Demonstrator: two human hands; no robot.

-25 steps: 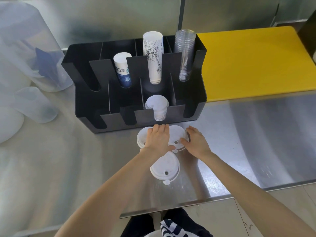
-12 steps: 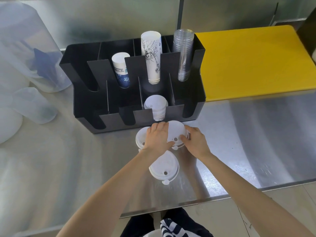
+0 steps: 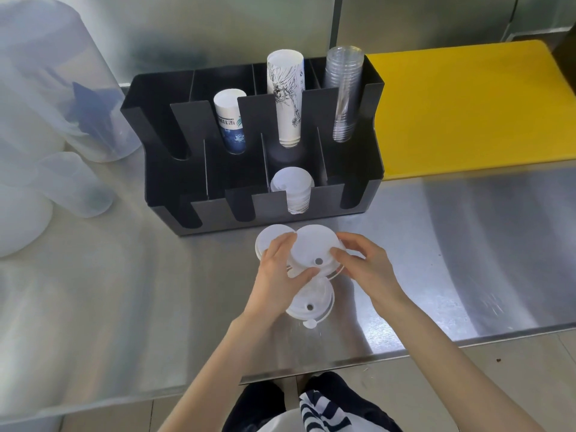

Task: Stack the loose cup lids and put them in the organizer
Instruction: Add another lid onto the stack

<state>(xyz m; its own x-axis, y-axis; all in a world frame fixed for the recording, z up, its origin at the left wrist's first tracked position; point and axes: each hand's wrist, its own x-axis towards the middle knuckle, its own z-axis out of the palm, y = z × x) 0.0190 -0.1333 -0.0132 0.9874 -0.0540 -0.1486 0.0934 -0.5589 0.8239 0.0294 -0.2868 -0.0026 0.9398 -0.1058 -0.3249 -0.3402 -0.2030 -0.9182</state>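
Three white cup lids lie or hang just in front of the black organizer (image 3: 371, 126). Both hands hold the raised lid (image 3: 314, 247), tilted above the counter: my left hand (image 3: 277, 275) grips its near left edge with the thumb below, and my right hand (image 3: 364, 266) pinches its right edge. A second lid (image 3: 271, 236) lies behind my left fingers. The third lid (image 3: 314, 304), with a small hole and a tab, rests flat on the steel nearer to me. A stack of lids (image 3: 293, 190) stands in a front slot of the organizer.
The organizer's back slots hold a blue-printed cup stack (image 3: 230, 120), a tall white printed cup stack (image 3: 285, 95) and clear plastic cups (image 3: 343, 92). A yellow board (image 3: 467, 107) lies to the right. Translucent plastic jugs (image 3: 62, 88) crowd the left. The counter's front edge (image 3: 405, 353) is close.
The lid under both hands has come up off the counter and tilted toward me. My right hand shifted from resting on its edge to pinching it.
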